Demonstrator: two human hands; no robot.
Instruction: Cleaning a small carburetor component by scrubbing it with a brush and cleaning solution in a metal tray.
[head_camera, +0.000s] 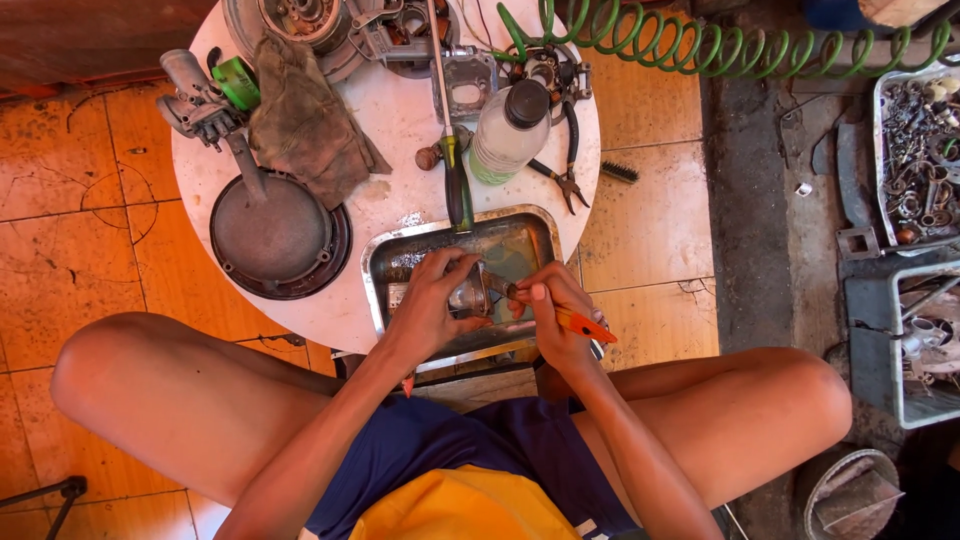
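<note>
My left hand (432, 305) grips a small metal engine part (470, 296) over a rectangular metal tray (395, 262) that holds murky liquid. My right hand (553, 315) holds a brush with an orange handle (582, 324), its head pressed against the part. Both hands work inside the tray at the near edge of a round white table (395, 125). My bare knees spread to either side below.
On the table lie a dirty rag (303, 120), a round dark metal cover (278, 238), a clear plastic bottle (508, 132), pliers (568, 170), a screwdriver (455, 170) and engine pieces. A green coiled hose (720, 45) runs at the top. Trays of metal parts (915, 160) stand at right.
</note>
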